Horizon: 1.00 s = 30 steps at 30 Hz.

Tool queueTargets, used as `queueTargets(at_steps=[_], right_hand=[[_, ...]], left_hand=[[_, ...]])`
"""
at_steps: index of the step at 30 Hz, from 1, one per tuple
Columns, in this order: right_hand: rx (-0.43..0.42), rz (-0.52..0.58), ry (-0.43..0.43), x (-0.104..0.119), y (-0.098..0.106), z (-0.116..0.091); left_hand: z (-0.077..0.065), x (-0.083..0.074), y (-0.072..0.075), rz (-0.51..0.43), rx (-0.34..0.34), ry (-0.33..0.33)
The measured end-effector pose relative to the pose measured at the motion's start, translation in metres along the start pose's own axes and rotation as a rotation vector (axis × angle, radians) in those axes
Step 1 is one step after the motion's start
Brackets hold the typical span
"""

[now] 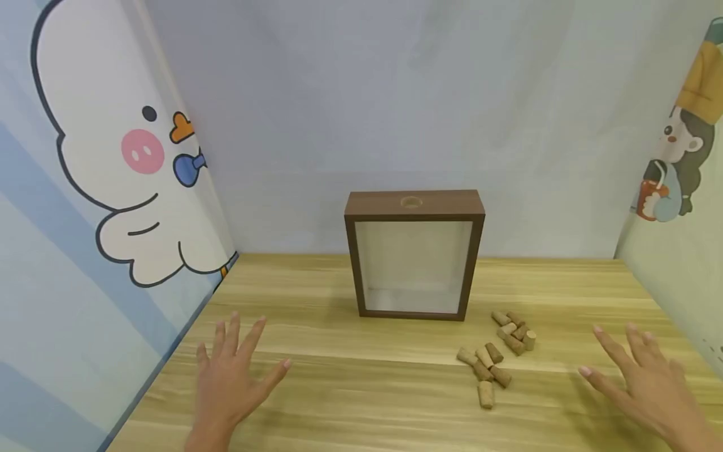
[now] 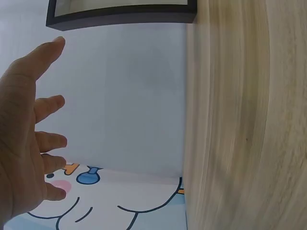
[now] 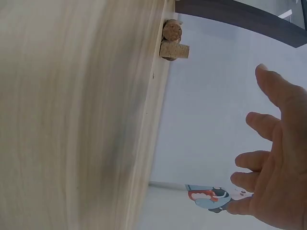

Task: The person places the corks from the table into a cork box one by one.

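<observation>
A dark brown framed box [image 1: 476, 267] with a clear front stands upright on the wooden table, a round hole [image 1: 411, 202] in its top. To its right lie two loose clusters of wine corks [image 1: 514, 344], the nearer cluster [image 1: 484, 370] closer to me. My left hand [image 1: 228, 376] hovers over the table at the left, fingers spread, holding nothing. On the far right my right hand [image 1: 649, 383] is likewise spread and holds nothing; the corks are the things nearest to it. The right wrist view shows a few corks [image 3: 173, 50] beside the box frame [image 3: 240, 17].
The wood-grain table [image 1: 339, 402] ends at a pale cloth backdrop [image 1: 282, 125] behind the box. A side panel with a white cartoon duck [image 1: 96, 94] borders the left, and one with a cartoon figure [image 1: 686, 150] borders the right.
</observation>
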State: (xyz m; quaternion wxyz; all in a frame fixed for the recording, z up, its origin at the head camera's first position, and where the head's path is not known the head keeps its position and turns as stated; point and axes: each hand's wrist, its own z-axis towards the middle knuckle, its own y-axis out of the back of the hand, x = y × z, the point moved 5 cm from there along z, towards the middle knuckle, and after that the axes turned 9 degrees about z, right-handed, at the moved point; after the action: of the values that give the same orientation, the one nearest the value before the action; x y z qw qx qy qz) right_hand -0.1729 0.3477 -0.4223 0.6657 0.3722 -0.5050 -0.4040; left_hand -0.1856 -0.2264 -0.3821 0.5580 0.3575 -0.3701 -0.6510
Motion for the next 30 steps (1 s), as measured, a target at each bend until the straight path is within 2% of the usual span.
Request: queueTargets(at_steps=[6, 9, 12, 15, 19, 22, 30], right_hand=[[0.030, 0.149, 0.050, 0.013, -0.009, 0.000], [0.021, 0.237, 0.075, 0.021, -0.012, 0.004], [-0.016, 0.295, 0.111, 0.029, -0.013, 0.011], [-0.052, 0.325, 0.129, 0.033, -0.010, 0.018], [-0.042, 0.373, 0.095, 0.035, -0.010, 0.028], [0.005, 0.428, 0.060, 0.034, -0.012, 0.035], [0.104, 0.534, -0.004, 0.028, -0.023, 0.054]], left_hand=[[0.004, -0.011, -0.001, -0.089, -0.183, -0.047], [0.008, -0.015, -0.002, -0.136, -0.241, -0.049], [0.016, -0.017, -0.004, -0.197, -0.213, -0.001], [0.024, -0.020, -0.007, -0.273, -0.142, 0.059], [0.032, -0.024, -0.010, -0.376, -0.076, 0.106], [0.037, -0.027, -0.009, -0.442, -0.089, 0.110], [0.056, -0.039, -0.006, -0.636, -0.180, 0.085]])
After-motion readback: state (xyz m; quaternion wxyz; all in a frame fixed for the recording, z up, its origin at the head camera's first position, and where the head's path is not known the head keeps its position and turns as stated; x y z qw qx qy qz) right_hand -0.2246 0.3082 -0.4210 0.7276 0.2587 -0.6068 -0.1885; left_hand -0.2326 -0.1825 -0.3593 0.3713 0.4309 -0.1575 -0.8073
